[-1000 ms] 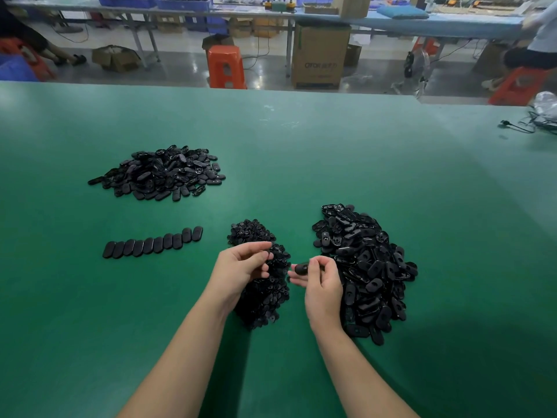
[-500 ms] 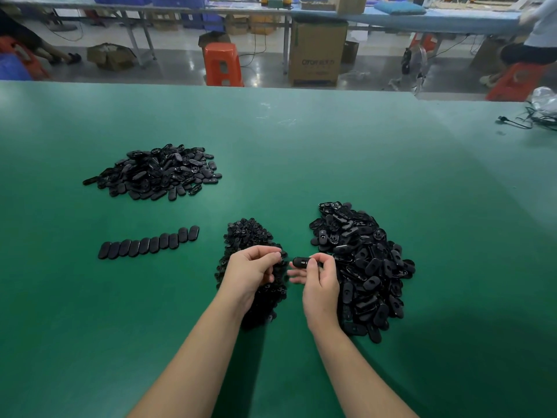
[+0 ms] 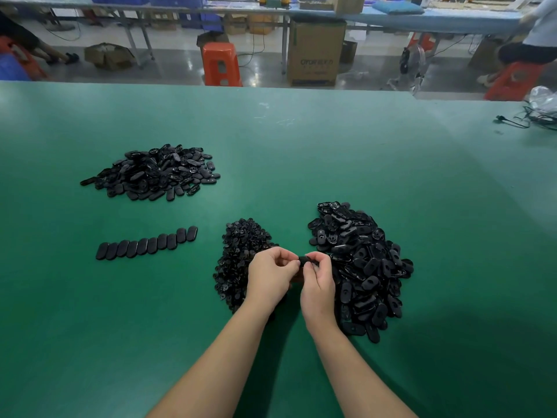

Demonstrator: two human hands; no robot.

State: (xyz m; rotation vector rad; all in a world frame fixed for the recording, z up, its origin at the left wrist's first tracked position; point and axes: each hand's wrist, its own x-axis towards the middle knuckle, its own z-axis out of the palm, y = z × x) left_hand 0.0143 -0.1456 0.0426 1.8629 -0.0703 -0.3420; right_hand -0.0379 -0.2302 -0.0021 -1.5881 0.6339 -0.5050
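1. Head view: both hands meet low in the middle of the green table (image 3: 376, 152), forearms bare.
2. Head view: the right hand (image 3: 319, 286) pinches a black oval part (image 3: 306, 260) between thumb and forefinger, clear of the table top.
3. Head view: the left hand (image 3: 271, 277) has its fingers curled, and its thumb and fingertips close on the left end of the same part. Whether it also holds a smaller piece cannot be told.
4. Head view: the held part sits between the two near heaps, the pile of small black pieces (image 3: 238, 254) under the left hand and the pile of oval shells (image 3: 364, 267) just beside the right hand.
5. Head view: to the left, a row of ovals (image 3: 147, 244) lies overlapped in a line. Beyond it, well apart, is a far pile (image 3: 153, 173) of similar black parts.
6. Head view: past the table edge stand an orange stool (image 3: 221, 64) and a cardboard box (image 3: 315, 52). A black cable (image 3: 518, 122) lies at the table's right side.
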